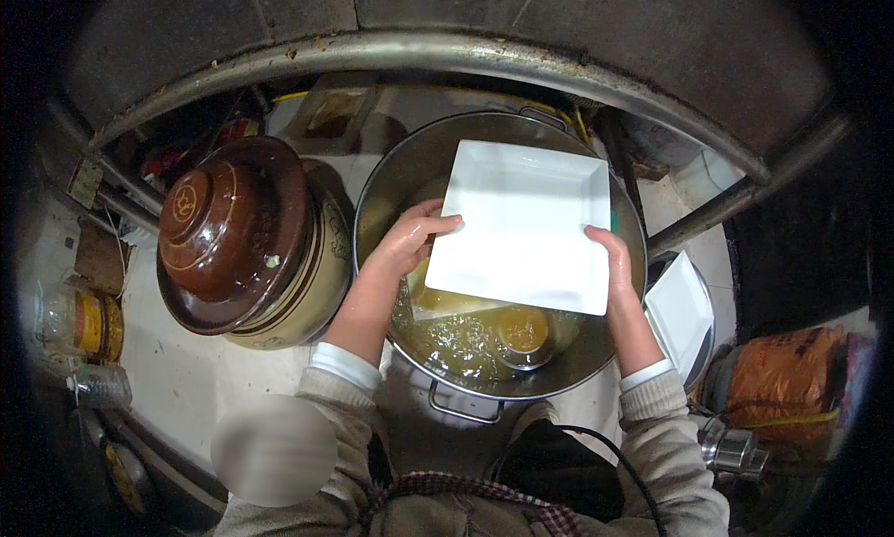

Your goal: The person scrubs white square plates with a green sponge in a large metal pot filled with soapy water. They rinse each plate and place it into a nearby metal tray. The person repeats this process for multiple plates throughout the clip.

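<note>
Both hands grip a square white plate above a large round metal basin. My left hand has its thumb over the left edge, with its fingers partly hidden behind. On the right edge, my right hand rests its thumb on the upper face; its other fingers are out of sight below. Cloudy yellowish water with bubbles fills the lower part of the basin. In it lies a pale flat piece, partly covered by the plate, and a small round bowl. A bit of green shows beside the plate.
A lidded brown-and-cream ceramic jar stands left of the basin. Another white plate leans in a round vessel at right. A metal frame bar crosses ahead. Plastic bottles are at far left, an orange bag at far right.
</note>
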Demonstrator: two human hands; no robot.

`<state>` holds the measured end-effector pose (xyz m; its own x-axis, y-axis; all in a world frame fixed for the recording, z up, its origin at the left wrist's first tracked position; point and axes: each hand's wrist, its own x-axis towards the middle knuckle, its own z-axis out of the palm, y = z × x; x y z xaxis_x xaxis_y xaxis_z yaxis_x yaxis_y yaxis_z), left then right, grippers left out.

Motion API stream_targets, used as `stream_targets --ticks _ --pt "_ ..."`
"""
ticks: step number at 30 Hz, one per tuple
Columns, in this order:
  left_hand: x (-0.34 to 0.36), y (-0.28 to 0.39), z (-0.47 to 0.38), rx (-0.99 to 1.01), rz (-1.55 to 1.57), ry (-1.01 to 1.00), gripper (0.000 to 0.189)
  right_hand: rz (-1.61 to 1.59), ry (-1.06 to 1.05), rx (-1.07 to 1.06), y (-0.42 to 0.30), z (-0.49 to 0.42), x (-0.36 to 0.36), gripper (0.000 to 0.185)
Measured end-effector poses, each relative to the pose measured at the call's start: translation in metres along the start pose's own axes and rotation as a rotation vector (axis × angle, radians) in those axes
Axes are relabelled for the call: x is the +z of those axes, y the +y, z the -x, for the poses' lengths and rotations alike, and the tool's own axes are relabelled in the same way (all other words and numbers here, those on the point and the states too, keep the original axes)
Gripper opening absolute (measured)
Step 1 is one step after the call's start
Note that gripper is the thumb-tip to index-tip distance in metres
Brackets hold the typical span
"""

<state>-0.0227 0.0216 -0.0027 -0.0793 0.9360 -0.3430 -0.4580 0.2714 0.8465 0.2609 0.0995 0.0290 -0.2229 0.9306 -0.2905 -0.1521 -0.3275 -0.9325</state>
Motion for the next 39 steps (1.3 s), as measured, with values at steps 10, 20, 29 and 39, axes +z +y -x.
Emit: stream_targets --ticks 10,20,29,39 --pt "-0.002 -0.002 0.007 0.055 0.244 -0.045 0.044 0.613 0.293 -0.091 0.001 -0.01 0.007 0.061" --pt "0.007 0.015 0.013 0.169 0.119 0.032 0.043 1.433 -0.277 -0.593 0.046 0.013 0.072 0.031" --pt "0.0 0.017 0.018 0.126 -0.094 0.079 0.056 1.244 0.131 -0.607 0.008 -0.006 0.052 0.033" --pt "0.025 0.022 0.042 0.018 -0.067 -0.008 0.056 1.338 0.463 -0.874 0.016 -0.05 0.097 0.036"
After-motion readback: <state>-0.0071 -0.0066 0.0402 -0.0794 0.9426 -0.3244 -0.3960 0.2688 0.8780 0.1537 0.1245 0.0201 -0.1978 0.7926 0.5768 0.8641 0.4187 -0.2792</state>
